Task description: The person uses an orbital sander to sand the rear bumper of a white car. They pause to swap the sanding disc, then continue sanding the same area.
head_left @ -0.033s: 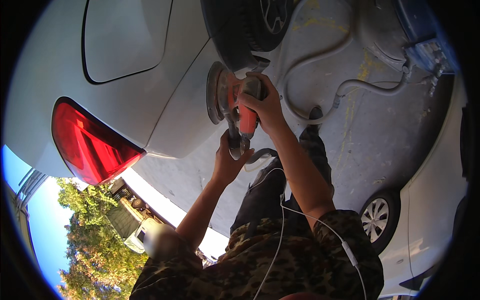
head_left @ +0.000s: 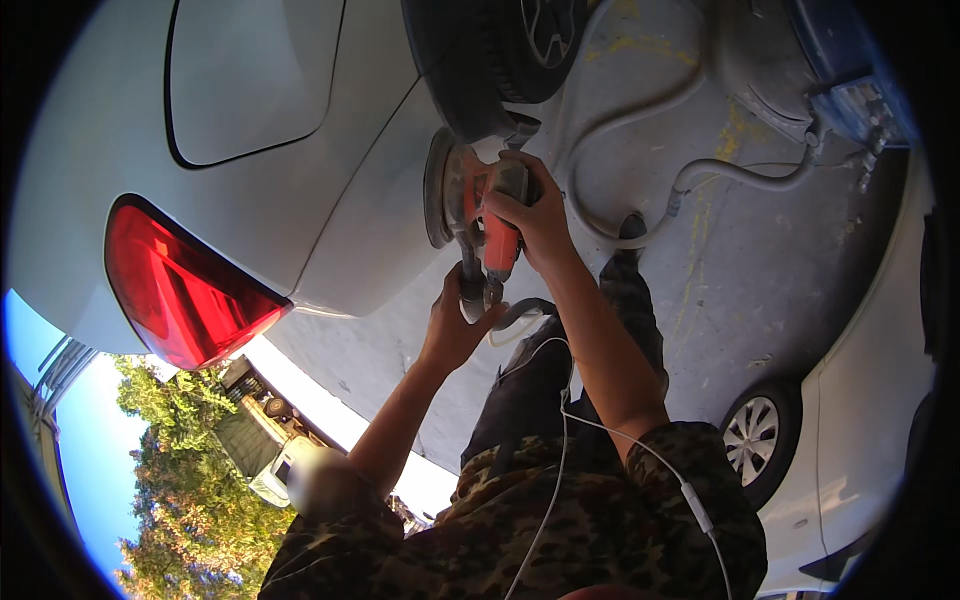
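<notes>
An orange and black power sander point(head_left: 503, 238) is held in both hands, its round pad point(head_left: 436, 188) turned toward the pale grey car's rear bumper point(head_left: 375, 235). Whether the pad touches the bumper, I cannot tell. My right hand point(head_left: 541, 212) wraps over the black head of the sander. Lower down, my left hand point(head_left: 456, 325) closes around the handle end, where a dark hose point(head_left: 522, 310) joins. The car's red tail light point(head_left: 180, 285) lies left of the sander, and its rear wheel point(head_left: 545, 45) is above.
A grey hose point(head_left: 740, 172) loops over the concrete floor point(head_left: 740, 270) to a blue-topped machine point(head_left: 855, 75). Another white car point(head_left: 865, 400) stands at right. A white cable point(head_left: 562, 420) hangs across my camouflage clothing. At lower left are a truck point(head_left: 268, 450) and trees point(head_left: 190, 490).
The sander and its pad have shifted slightly right, a little away from the bumper panel. Both hands keep their hold; my right hand has moved slightly with it.
</notes>
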The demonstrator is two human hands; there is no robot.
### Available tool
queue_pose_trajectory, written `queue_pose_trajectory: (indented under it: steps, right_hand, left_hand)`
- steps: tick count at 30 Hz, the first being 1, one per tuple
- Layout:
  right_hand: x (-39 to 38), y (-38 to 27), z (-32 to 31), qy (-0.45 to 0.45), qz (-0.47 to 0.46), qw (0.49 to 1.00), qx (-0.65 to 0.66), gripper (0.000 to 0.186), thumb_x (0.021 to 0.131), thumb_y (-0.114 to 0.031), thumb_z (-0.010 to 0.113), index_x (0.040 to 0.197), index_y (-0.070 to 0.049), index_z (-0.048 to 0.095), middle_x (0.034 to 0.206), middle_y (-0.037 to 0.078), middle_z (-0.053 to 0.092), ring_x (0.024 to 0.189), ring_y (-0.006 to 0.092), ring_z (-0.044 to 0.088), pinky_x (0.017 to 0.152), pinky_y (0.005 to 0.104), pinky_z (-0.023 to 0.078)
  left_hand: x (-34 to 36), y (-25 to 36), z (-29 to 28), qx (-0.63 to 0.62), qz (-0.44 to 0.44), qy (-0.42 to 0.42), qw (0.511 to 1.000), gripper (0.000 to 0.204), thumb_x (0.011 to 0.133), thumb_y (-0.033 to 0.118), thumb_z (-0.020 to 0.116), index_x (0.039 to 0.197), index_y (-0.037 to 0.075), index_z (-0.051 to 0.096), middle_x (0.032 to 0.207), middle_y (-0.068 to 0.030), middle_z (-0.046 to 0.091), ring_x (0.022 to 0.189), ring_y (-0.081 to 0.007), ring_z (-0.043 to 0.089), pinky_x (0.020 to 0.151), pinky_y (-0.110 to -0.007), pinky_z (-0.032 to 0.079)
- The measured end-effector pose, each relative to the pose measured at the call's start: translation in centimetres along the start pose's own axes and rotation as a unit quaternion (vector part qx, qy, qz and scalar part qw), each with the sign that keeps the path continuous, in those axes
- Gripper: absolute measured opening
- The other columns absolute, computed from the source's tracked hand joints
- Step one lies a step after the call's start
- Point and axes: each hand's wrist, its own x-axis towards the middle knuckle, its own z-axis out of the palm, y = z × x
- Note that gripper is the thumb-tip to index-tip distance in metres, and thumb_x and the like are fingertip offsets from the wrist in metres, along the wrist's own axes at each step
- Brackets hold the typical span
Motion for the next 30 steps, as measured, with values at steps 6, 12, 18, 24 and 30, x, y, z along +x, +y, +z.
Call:
queue_pose_trajectory:
  steps: [6, 12, 18, 24, 30]
  right_hand:
    - [-2.6, 2.1, -4.6, 0.031, -0.017, 0.998, 0.057, 0.071, 0.08, -0.011, 0.089, 0.142, 0.0, 0.057, 0.116, 0.007, 0.067, 0.101, 0.0158, 0.065, 0.093, 0.0337, 0.056]
    - [-3.4, 2.1, -5.5, 0.038, -0.048, 0.994, 0.088, 0.071, 0.08, -0.014, 0.092, 0.141, 0.0, 0.057, 0.116, 0.008, 0.067, 0.104, 0.0163, 0.065, 0.094, 0.0345, 0.056]
    - [-3.5, 1.2, -5.2, 0.042, -0.056, 0.997, 0.045, 0.069, 0.081, -0.016, 0.092, 0.139, -0.001, 0.057, 0.116, 0.009, 0.068, 0.103, 0.0166, 0.066, 0.091, 0.0338, 0.057]
    - [-2.2, 0.5, -2.6, 0.014, -0.058, 0.996, -0.066, 0.071, 0.08, -0.024, 0.093, 0.137, -0.003, 0.056, 0.117, 0.011, 0.067, 0.102, 0.0185, 0.068, 0.088, 0.0344, 0.06]
    - [0.5, 0.2, 3.1, -0.046, -0.05, 0.993, -0.097, 0.074, 0.077, -0.019, 0.091, 0.139, -0.005, 0.055, 0.117, 0.01, 0.063, 0.101, 0.0179, 0.066, 0.087, 0.0345, 0.06]
  left_hand:
    - [2.2, 3.1, -7.5, 0.437, 0.298, -0.041, 0.848, 0.074, 0.092, 0.041, 0.081, 0.151, 0.005, 0.055, 0.144, -0.0158, 0.065, 0.142, -0.0327, 0.057, 0.121, -0.056, 0.039]
    - [11.9, 12.5, -15.6, 0.727, 0.339, 0.05, 0.595, 0.093, 0.092, 0.052, 0.077, 0.162, 0.003, 0.041, 0.172, -0.0126, 0.036, 0.162, -0.0246, 0.026, 0.131, -0.057, 0.019]
    - [10.6, 10.8, -16.4, 0.797, 0.292, -0.044, 0.527, 0.095, 0.091, 0.051, 0.078, 0.164, 0.002, 0.04, 0.172, -0.0113, 0.034, 0.161, -0.0245, 0.026, 0.132, -0.055, 0.018]
    - [2.9, 2.5, -11.2, 0.566, 0.255, -0.208, 0.756, 0.071, 0.098, 0.047, 0.073, 0.149, 0.002, 0.056, 0.143, -0.0148, 0.065, 0.139, -0.0288, 0.057, 0.127, -0.05, 0.034]
    - [1.4, -0.8, -6.2, 0.173, -0.004, -0.111, 0.979, 0.081, 0.096, 0.039, 0.079, 0.157, 0.001, 0.042, 0.148, -0.022, 0.059, 0.141, -0.0363, 0.055, 0.12, -0.048, 0.041]
